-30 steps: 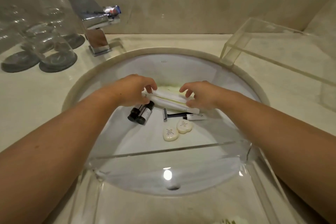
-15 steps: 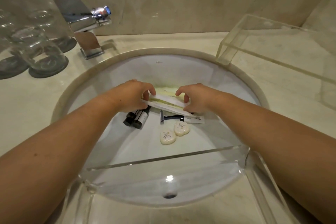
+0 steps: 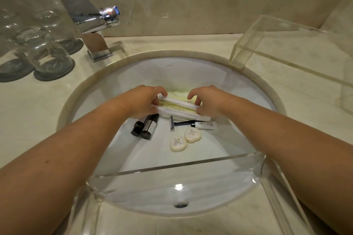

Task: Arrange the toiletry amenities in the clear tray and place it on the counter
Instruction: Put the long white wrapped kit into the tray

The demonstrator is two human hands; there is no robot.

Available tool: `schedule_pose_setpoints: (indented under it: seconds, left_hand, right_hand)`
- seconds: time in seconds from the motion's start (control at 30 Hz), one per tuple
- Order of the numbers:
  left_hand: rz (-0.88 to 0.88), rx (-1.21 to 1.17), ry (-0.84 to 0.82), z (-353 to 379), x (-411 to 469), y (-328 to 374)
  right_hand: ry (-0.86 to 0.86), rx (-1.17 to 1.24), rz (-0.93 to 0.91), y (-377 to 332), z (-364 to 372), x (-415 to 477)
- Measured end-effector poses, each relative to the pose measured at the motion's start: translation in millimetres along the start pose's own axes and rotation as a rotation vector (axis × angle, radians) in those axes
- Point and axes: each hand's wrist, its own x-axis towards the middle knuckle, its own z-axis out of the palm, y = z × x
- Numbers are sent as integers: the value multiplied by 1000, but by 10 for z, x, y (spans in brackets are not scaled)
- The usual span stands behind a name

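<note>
Over the white oval sink (image 3: 246, 89), both the left hand (image 3: 146, 102) and right hand (image 3: 207, 101) pinch long white paper-wrapped packets (image 3: 179, 108), apparently squaring them inside the clear acrylic tray (image 3: 172, 167).

Chrome faucet (image 3: 91, 25), upturned glasses (image 3: 47, 53), sink (image 3: 172, 66)

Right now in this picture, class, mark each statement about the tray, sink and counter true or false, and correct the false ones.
1. Both hands hold the long white packets. True: the left hand and right hand have a grip on opposite ends of the white packets.
2. The two dark bottles stand upright. False: the dark bottles lie on their sides, side by side.
3. Two heart-shaped soaps lie nearer the camera than the razor. True.
4. The clear tray rests on the counter by the tap. False: the clear tray sits over the sink.
5. The glasses left of the tap are upside down. True.
</note>
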Motion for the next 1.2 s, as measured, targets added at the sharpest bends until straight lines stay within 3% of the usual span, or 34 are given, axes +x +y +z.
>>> schedule_pose_setpoints:
  seconds: [0.5, 0.83, 1.2]
  left_hand:
    - [16, -140, 159, -335, -283, 100]
    - [48, -282, 352, -575, -964, 431]
    - [123, -314, 380, -652, -1822, 770]
  right_hand:
    - [216, 161, -17, -6, -246, -190]
    - [447, 311, -149, -178, -429, -787]
    - [547, 305, -202, -322, -618, -1642]
